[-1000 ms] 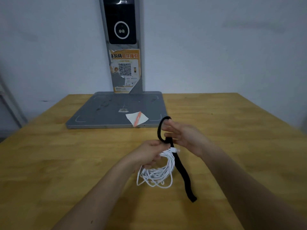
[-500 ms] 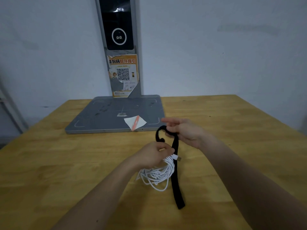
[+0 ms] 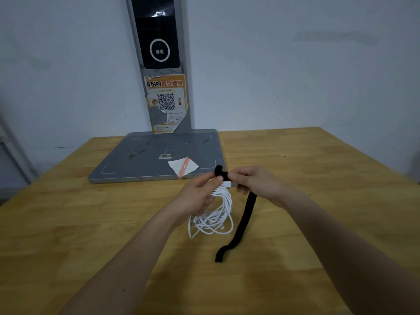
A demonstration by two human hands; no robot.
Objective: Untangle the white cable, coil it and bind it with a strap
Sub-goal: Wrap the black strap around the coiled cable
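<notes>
1. Gripping coiled cable [image 3: 213, 214] at its top: left hand [image 3: 200, 194], just above table [image 3: 68, 223].
2. Right hand [image 3: 254, 183] pinches strap [image 3: 244, 220] near top; tail hangs beside coil, end on table.

Coiled white cable [image 3: 213, 212], black strap [image 3: 244, 220]

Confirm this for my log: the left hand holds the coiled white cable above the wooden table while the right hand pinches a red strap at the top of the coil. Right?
Not quite. The strap is black, not red, as the head view shows. The rest holds: the left hand holds the coiled white cable above the wooden table, and the right hand pinches the strap at the top.
</notes>
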